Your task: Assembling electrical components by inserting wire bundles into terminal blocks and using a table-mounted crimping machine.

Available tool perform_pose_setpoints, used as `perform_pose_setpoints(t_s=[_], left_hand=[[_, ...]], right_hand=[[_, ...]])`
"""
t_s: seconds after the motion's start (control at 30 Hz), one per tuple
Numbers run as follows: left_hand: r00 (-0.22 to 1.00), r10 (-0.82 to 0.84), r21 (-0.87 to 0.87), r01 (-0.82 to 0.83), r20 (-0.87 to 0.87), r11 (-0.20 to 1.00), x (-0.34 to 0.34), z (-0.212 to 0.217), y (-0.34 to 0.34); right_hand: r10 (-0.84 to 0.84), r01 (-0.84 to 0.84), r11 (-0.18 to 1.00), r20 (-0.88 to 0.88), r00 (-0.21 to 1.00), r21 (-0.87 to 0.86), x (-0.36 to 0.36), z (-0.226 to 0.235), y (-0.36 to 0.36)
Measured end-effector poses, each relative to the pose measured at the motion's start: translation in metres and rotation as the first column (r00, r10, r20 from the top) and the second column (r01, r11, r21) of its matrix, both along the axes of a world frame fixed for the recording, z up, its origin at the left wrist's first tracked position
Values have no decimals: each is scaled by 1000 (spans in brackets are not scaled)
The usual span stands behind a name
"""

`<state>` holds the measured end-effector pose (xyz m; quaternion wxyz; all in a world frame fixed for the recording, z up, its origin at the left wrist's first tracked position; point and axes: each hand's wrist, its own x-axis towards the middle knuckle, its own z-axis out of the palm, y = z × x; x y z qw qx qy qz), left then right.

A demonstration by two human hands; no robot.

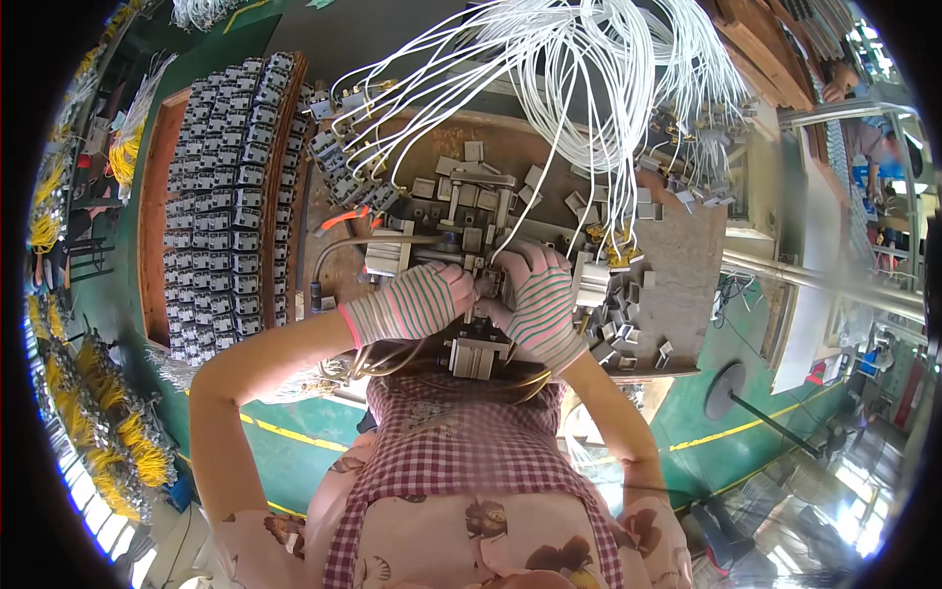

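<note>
Indoors, right hand, workbench (cluttered), green floor

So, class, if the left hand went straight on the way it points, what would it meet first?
The left hand would probably meet the dark metal parts just ahead first, then the right hand; depth there is unclear.

Round black stand base on green floor; yellow wire bundles, left.

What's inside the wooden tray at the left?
The wooden tray holds rows of small grey-and-black parts. They cover most of its floor, so whether another layer lies beneath them cannot be seen.
</note>
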<state>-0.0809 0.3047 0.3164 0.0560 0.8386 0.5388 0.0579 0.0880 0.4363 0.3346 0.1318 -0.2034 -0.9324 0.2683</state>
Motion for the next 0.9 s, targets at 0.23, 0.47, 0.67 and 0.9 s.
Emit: perform_pose_setpoints(t_s=[0.23, 0.47, 0.67, 0.9], left_hand=[[997, 24, -94, -31, -67, 995, 6, 2, 0], [993, 93, -191, -106, -76, 976, 6, 12, 5], [240, 535, -447, -338, 810, 829, 4, 30, 2], [163, 696, -678, -158, 699, 718, -4, 91, 23]], right_hand=[[-25, 23, 999, -102, 994, -26, 6, 5, -5], [-407, 399, 913, -223, 886, -81, 20, 18, 43], [-499, -76, 417, -298, 814, -906, 68, 55, 15], [-186, 189, 970, 31, 982, -153, 108, 70, 1]])
